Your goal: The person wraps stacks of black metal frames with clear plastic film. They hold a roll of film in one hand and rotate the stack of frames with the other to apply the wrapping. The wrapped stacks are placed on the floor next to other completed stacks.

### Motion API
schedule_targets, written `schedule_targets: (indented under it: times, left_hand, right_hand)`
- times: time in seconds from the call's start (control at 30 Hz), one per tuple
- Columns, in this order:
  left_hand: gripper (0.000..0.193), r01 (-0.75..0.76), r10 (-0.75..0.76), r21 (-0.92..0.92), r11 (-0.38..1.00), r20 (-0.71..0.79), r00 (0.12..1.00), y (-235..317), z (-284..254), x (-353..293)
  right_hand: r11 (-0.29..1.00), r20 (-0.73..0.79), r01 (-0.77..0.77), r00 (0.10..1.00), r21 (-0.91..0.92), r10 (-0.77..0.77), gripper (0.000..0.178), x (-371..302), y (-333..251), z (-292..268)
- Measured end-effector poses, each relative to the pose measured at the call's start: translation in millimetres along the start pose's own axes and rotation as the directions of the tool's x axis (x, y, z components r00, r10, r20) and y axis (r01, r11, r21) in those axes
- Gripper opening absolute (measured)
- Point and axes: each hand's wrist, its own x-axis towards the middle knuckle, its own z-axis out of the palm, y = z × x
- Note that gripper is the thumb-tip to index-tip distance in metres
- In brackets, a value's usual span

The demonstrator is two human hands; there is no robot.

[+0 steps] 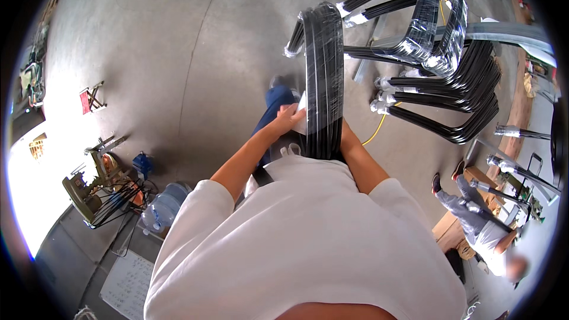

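Upright in front of my body stands a bundle of black bent metal tubes (324,71), partly wrapped in clear film. At its left side my left hand (288,117) is closed on a white object, which looks like a roll of film (302,112) and is mostly hidden by the bundle. My right hand (347,135) reaches in behind the bundle's right side. Its fingers are out of sight there, so what it touches cannot be told.
Film-wrapped tube bundles (421,29) rest on a metal rack at the far right, with unwrapped black tubes (456,92) stacked beside them. A yellow cord (379,130) runs over the floor. At right a co-worker (480,219) handles tubes. Water jugs (166,204) and a green machine (89,192) stand left.
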Motion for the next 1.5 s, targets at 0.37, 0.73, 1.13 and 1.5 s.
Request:
schedule_targets:
  times: [0.37,0.73,1.13,1.5]
  left_hand:
    - [0.056,0.173,0.528,-0.955,0.241,0.278,0.803,139,-20,-15]
    - [0.055,-0.005,0.301,-0.851,0.524,0.180,0.936,150,-4,-13]
    - [0.059,-0.278,0.056,-0.349,0.895,-0.531,0.846,90,41,-203]
    - [0.058,-0.062,-0.010,-0.808,0.586,-0.084,0.996,10,42,-101]
  right_hand:
    - [1.000,-0.432,0.028,0.901,-0.008,-0.029,0.054,-56,-24,-77]
    - [0.821,-0.183,-0.064,0.982,-0.567,-0.050,0.076,-131,-118,67]
    - [0.614,-0.168,-0.078,0.982,-0.785,-0.090,0.061,-83,-50,73]
    - [0.767,-0.362,0.047,0.862,-0.640,-0.356,0.031,-46,-19,-75]
